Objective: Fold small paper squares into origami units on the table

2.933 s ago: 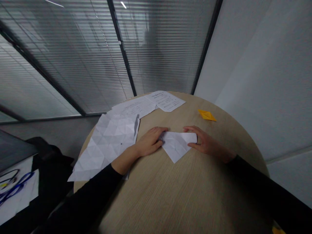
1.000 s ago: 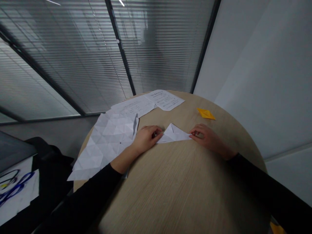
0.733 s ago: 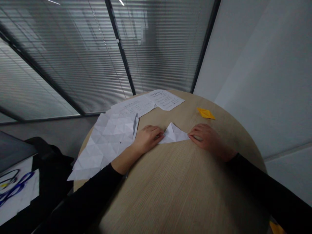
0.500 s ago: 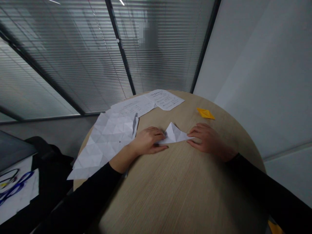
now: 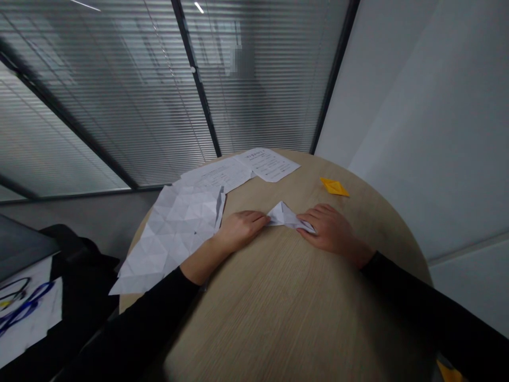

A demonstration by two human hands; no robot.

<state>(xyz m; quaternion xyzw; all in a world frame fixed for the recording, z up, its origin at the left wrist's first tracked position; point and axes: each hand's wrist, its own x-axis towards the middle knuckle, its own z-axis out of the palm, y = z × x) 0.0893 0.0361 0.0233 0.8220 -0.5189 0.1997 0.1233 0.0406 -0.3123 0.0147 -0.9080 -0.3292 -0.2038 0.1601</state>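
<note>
A small white folded paper (image 5: 281,214) lies on the round wooden table (image 5: 278,297), its middle rising to a peak. My left hand (image 5: 243,228) pinches its left end between thumb and fingers. At the other end, my right hand (image 5: 328,228) grips the paper, and a folded flap sticks out beneath the fingers. Beyond my right hand rests a yellow folded-paper piece (image 5: 334,187). Close to my left forearm, a large white creased sheet (image 5: 170,223) with triangular fold lines covers the table's left side.
Printed sheets (image 5: 270,163) lie at the table's far edge. Blinds (image 5: 270,95) behind glass stand beyond it, and a pale wall (image 5: 445,132) is on the right. At lower left, blue-handled scissors or cord (image 5: 29,305), unclear which, rest on white paper beside a dark chair.
The paper's lower edge has gone from nearly straight to bent, with the right end folded and angled toward me. My left hand's fingers have closed in on the left end.
</note>
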